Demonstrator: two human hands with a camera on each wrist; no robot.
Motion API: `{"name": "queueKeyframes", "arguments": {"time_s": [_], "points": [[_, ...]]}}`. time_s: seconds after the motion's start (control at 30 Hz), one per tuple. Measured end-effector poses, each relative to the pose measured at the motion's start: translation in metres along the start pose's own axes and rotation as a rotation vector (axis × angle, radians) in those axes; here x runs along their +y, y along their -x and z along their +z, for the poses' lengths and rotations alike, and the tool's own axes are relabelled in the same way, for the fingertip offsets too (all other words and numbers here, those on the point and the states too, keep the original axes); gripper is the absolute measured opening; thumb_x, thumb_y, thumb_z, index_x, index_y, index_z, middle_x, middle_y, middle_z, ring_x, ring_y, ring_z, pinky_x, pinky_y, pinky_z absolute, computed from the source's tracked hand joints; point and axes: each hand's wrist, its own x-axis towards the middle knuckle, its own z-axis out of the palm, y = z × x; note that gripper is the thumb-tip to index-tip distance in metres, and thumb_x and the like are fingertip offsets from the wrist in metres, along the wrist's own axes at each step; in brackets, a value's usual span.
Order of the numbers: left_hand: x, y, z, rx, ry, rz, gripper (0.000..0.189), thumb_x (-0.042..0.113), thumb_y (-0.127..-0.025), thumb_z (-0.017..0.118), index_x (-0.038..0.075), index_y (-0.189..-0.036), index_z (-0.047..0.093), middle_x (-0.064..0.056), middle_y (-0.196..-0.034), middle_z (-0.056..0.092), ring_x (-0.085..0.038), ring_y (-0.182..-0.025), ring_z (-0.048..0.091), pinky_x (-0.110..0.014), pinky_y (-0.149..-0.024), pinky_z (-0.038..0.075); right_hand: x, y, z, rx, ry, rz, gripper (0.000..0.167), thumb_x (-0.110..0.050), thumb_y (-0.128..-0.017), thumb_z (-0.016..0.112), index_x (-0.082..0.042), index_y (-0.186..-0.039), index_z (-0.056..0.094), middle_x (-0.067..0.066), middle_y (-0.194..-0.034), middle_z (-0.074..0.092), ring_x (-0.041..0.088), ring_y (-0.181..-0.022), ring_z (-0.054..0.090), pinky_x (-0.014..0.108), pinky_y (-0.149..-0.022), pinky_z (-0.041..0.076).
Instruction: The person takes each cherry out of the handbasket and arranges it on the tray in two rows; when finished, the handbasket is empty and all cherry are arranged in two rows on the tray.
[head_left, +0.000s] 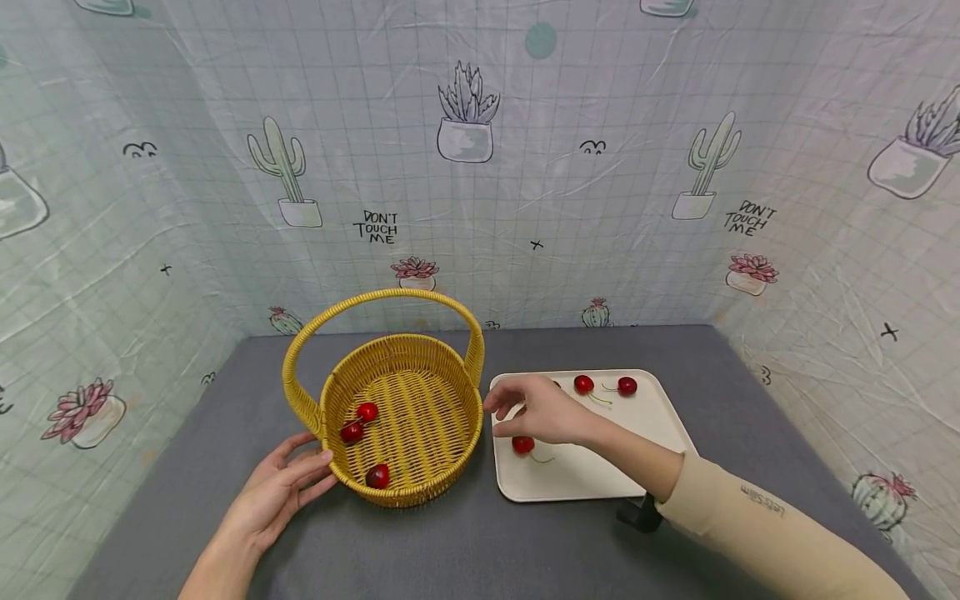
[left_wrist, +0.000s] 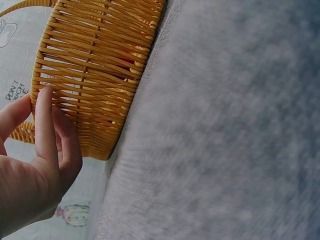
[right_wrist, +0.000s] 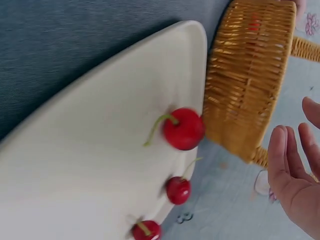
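A round yellow wicker basket (head_left: 401, 492) with a tall arched handle (head_left: 382, 294) stands on the grey table. Three red cherries (head_left: 378, 476) lie inside it on the left. My left hand (head_left: 273, 497) holds the basket's near-left rim, its thumb at the rim and fingers against the woven outer wall (left_wrist: 90, 75). Between basket and tray, my right hand (head_left: 543, 408) hovers over the tray's left edge, fingers loosely bent with nothing between them. A stemmed cherry (head_left: 522, 445) lies on the white tray (head_left: 600, 475) below that hand. One farther cherry is mostly hidden behind the hand.
Two more cherries (head_left: 583, 384) (head_left: 627, 386) with stems lie near the tray's far edge. The tray sits just right of the basket. A patterned cloth (head_left: 532, 208) hangs behind and along both sides of the table (head_left: 420, 558). A black device (head_left: 641, 512) sits beneath my right wrist.
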Motion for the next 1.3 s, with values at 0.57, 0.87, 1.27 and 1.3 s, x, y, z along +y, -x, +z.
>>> {"name": "queueKeyframes", "arguments": {"time_s": [0.57, 0.87, 1.27, 1.3], "points": [[0.000, -0.001, 0.000, -0.003, -0.008, -0.006, 0.079, 0.014, -0.104, 0.065, 0.005, -0.161, 0.012, -0.007, -0.130, 0.057, -0.017, -0.110, 0.067, -0.039, -0.098, 0.056, -0.029, -0.038, 0.034, -0.168, 0.045, -0.130, 0.023, -0.003, -0.089, 0.080, -0.008, -0.110, 0.072, 0.002, -0.102, 0.071, 0.006, -0.091, 0.066, 0.024, -0.083, 0.058], [-0.001, -0.002, -0.002, -0.012, -0.007, -0.003, 0.079, 0.014, -0.105, 0.063, 0.006, -0.162, 0.009, -0.005, -0.128, 0.060, -0.017, -0.111, 0.067, -0.038, -0.097, 0.056, -0.032, -0.054, 0.059, -0.217, 0.047, -0.177, 0.021, -0.003, -0.089, 0.081, -0.009, -0.107, 0.072, -0.004, -0.097, 0.071, 0.001, -0.088, 0.066, 0.020, -0.081, 0.056], [-0.002, -0.003, -0.002, -0.011, -0.015, -0.008, 0.080, 0.014, -0.104, 0.064, 0.006, -0.162, 0.009, -0.006, -0.129, 0.060, -0.017, -0.111, 0.067, -0.038, -0.098, 0.056, -0.026, -0.078, 0.084, -0.276, 0.150, -0.197, 0.022, -0.004, -0.091, 0.079, -0.004, -0.112, 0.072, 0.009, -0.105, 0.073, 0.003, -0.093, 0.066, 0.015, -0.082, 0.053], [-0.002, -0.003, -0.002, -0.008, -0.015, -0.008, 0.081, 0.014, -0.104, 0.064, 0.006, -0.162, 0.008, -0.006, -0.129, 0.060, -0.017, -0.111, 0.067, -0.038, -0.098, 0.056, -0.026, -0.080, 0.085, -0.283, 0.161, -0.195, 0.023, -0.004, -0.091, 0.080, -0.003, -0.113, 0.072, 0.010, -0.107, 0.073, 0.006, -0.095, 0.067, 0.015, -0.083, 0.053]]}}
